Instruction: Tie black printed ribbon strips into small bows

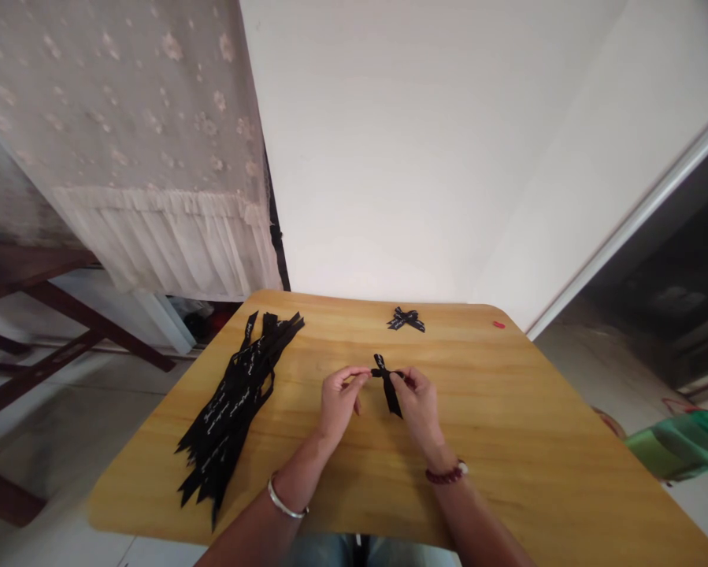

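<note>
Between my two hands is a black ribbon bow (392, 398) with white lettering, held just above the wooden table. My left hand (340, 395) pinches the loop on its left side between thumb and fingers. On the other side, my right hand (417, 402) grips the right loop close to the knot. One tail points up and away, another hangs down between the hands. A finished-looking black bow (406, 319) lies farther back on the table. To the left is a heap of black printed ribbon strips (235, 409) with pointed ends.
The wooden table (507, 441) stands against a white wall panel (389, 142). Near its back right corner lies a small red object (498, 324). A lace curtain (170, 142) hangs at the left, above dark wooden furniture (64, 346). A green bag (678, 445) is beyond the right edge.
</note>
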{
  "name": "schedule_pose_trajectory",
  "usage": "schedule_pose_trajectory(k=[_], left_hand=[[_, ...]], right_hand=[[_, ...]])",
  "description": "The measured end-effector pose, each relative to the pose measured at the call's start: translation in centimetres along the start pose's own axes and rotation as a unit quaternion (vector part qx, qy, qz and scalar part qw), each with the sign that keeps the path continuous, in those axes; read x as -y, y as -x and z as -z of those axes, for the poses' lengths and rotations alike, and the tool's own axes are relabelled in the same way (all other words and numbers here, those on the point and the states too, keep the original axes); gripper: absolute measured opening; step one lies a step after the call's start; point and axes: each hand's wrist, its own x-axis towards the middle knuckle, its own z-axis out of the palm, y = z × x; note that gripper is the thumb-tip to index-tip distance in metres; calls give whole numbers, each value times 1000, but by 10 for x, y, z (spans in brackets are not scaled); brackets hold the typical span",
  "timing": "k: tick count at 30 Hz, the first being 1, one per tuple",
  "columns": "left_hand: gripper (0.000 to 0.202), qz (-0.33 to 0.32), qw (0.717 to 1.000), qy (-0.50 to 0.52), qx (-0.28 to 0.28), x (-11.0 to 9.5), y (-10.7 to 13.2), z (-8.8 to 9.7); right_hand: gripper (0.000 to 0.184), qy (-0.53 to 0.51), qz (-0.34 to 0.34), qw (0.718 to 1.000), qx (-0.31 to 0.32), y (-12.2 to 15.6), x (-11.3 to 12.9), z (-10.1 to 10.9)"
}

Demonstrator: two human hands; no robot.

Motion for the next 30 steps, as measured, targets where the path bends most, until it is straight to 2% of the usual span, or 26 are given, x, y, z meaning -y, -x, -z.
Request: schedule_pose_trajectory(k=[4, 7, 11, 16, 21, 23, 27, 30], left_hand=[[33, 55, 996, 3, 76, 3, 2, -6], [40, 62, 992, 27, 104, 5, 2, -7], [38, 56, 992, 51, 97, 5, 2, -7], [25, 68, 990, 95, 73, 6, -4, -5], [23, 105, 986, 112, 72, 5, -7, -1], [23, 115, 983, 113, 86, 5, -7, 0], [22, 117, 982, 105, 105, 5, -7, 1], [20, 107, 984, 92, 109, 5, -6, 1]], right_hand=[[20, 15, 26, 999, 44, 5, 7, -2], [26, 17, 39, 996, 77, 8, 11, -3], [35, 31, 56, 994, 93, 11, 12, -6], [35, 31, 71, 990, 114, 13, 13, -5], [26, 24, 66, 997, 24, 8, 12, 4], [28, 34, 62, 997, 16, 5, 10, 6], [29, -2, 31, 996, 89, 2, 6, 5], [16, -18, 27, 991, 131, 0, 3, 1]])
